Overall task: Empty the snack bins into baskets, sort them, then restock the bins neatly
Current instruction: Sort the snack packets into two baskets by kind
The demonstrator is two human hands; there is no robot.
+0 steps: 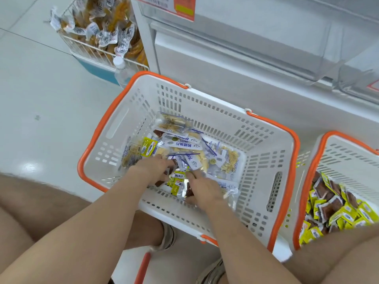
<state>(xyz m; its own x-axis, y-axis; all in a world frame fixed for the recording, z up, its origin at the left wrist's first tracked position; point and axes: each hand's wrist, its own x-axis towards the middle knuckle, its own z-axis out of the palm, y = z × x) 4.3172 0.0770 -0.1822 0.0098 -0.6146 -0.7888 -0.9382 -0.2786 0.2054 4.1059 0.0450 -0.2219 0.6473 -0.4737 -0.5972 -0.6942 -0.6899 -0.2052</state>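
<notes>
Sorting midway: mixed packets (184, 146) lie in centre basket (295, 160); yellow packets (332, 206) in right basket (307, 181). Right hand (202, 188) apparently grips some mixed packets; left hand (152, 168): cannot tell. Restocking pending.

The fingertips of the left hand (152, 168) and the right hand (203, 188) are buried among the snack packets (180, 146) in the middle basket (205, 93), so whether either hand grips one cannot be told. The second basket (320, 152) is cut off by the right edge, and its near end is hidden behind a knee (338, 253). The print on the orange shelf label (184, 7), cropped at the top, looks too blurred to read.
</notes>
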